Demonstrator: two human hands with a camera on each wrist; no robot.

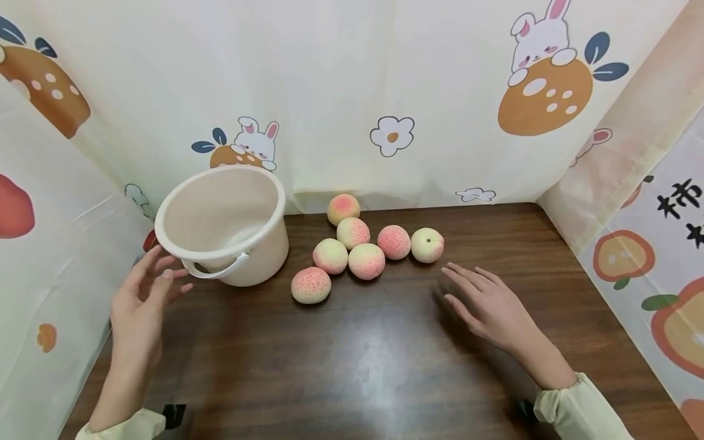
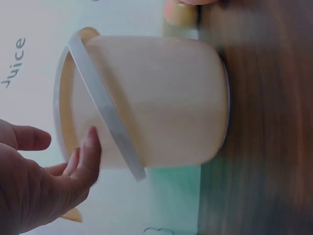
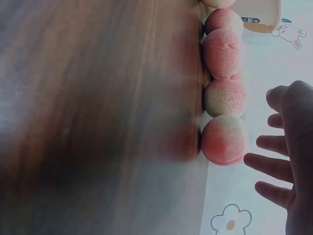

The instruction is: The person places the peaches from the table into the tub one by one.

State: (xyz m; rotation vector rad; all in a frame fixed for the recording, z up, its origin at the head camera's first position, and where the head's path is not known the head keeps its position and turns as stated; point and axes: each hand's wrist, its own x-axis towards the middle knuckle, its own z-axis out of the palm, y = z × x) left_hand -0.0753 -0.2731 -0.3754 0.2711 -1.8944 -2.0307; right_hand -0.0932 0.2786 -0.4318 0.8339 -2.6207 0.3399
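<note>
A cream plastic bucket (image 1: 261,253) stands upright at the left back of the table, its white handle (image 1: 230,267) hanging down at the front. Just left of its rim, my left hand (image 1: 137,305) is raised with fingers loosely bent and nothing in them. In the left wrist view, fingertips overlap the bucket's side (image 2: 161,98) near the handle. Several pink and pale yellow peaches (image 1: 367,261) lie grouped to the right of the bucket. My right hand (image 1: 495,308), fingers spread and holding nothing, hovers over the table close to the rightmost peach (image 1: 427,245).
The dark brown wooden table (image 1: 330,366) meets a printed cloth backdrop (image 1: 330,91) behind the peaches. More patterned cloth hangs at both sides. One peach (image 1: 343,209) sits close to the back edge, and another peach (image 1: 310,285) lies nearest the front.
</note>
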